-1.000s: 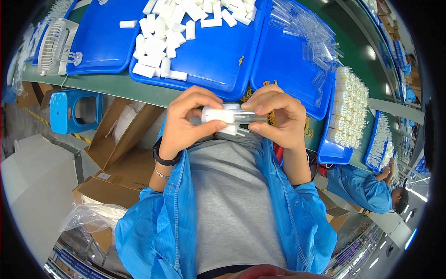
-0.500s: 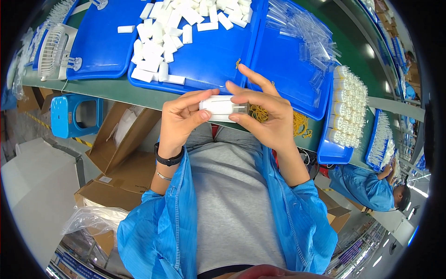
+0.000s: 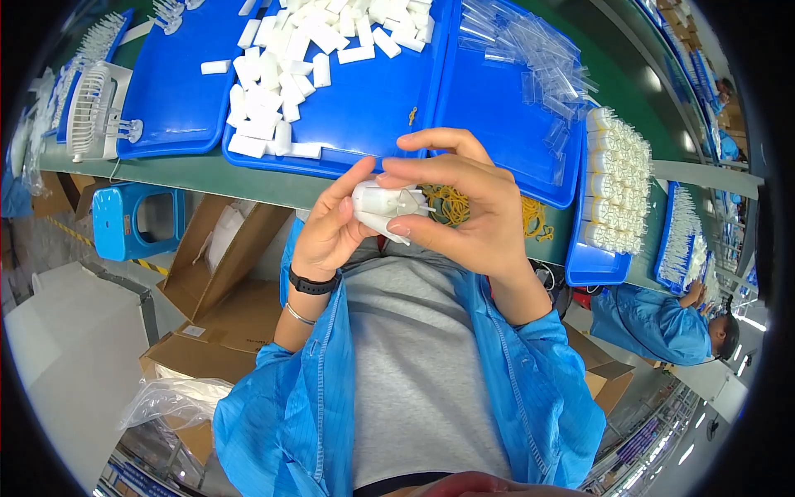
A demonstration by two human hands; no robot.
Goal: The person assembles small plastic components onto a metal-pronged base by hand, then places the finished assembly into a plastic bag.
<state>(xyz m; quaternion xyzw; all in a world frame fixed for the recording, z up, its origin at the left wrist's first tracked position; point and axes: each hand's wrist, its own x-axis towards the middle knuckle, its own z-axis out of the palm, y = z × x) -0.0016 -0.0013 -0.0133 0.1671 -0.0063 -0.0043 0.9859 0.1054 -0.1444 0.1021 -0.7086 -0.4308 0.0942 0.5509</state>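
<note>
Between my hands, over the table's near edge, is a small white plastic assembly (image 3: 383,201) with thin white prongs at its right end and what looks like a clear piece there. A white part slants out along its near side. My left hand (image 3: 325,232) grips the left end with thumb and fingers. My right hand (image 3: 476,207) pinches the right end between thumb and forefinger, its other fingers raised. Yellow rubber bands (image 3: 448,204) lie beyond and beside my right hand. Past my hands, a blue tray (image 3: 364,124) holds a pile of white blocks (image 3: 273,83).
A second blue tray (image 3: 489,108) holds clear plastic pieces (image 3: 555,74). At right, a blue bin (image 3: 592,267) carries rows of white parts (image 3: 613,182). A white slatted piece (image 3: 89,112) stands at left, above a blue stool (image 3: 112,224) and cardboard boxes (image 3: 224,319). A co-worker (image 3: 662,323) sits at right.
The white assembly has turned and tilted in my fingers; its prongs and a slanting white part now show. My left hand has shifted slightly right and down. The view has shifted a little.
</note>
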